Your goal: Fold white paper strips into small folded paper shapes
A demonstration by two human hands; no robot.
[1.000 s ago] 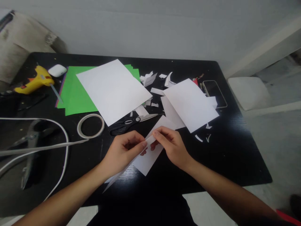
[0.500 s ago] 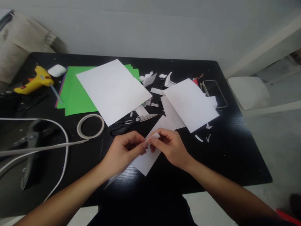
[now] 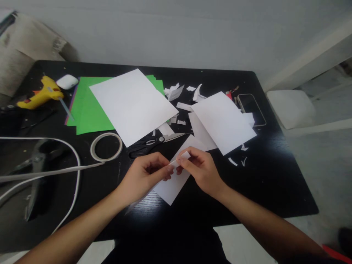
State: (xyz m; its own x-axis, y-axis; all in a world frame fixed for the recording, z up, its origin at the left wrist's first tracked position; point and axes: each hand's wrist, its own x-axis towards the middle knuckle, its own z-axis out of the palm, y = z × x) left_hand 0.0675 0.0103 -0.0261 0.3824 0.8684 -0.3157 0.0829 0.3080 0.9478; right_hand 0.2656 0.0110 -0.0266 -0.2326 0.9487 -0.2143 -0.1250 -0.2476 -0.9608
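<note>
Your left hand (image 3: 145, 178) and right hand (image 3: 202, 170) both pinch one white strip (image 3: 185, 156), thumbs against fingers, above one flat sheet (image 3: 171, 191). Work looks midway: scraps (image 3: 176, 93) cut (too jumbled to count), strip perhaps creased, though your fingers hide much. Lying flat: one broad sheet (image 3: 133, 106) atop green paper (image 3: 90, 110). Also one scissors (image 3: 161, 139), one tape roll (image 3: 92, 146), one glue gun (image 3: 45, 96).

A phone (image 3: 251, 107) lies on the black table (image 3: 272, 183).

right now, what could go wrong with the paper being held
The held paper might crease crookedly or slip, as the left grip and right grip pinch only a narrow part. The scissors lie just beyond, blade exposed, so a forward reach could brush it.
</note>
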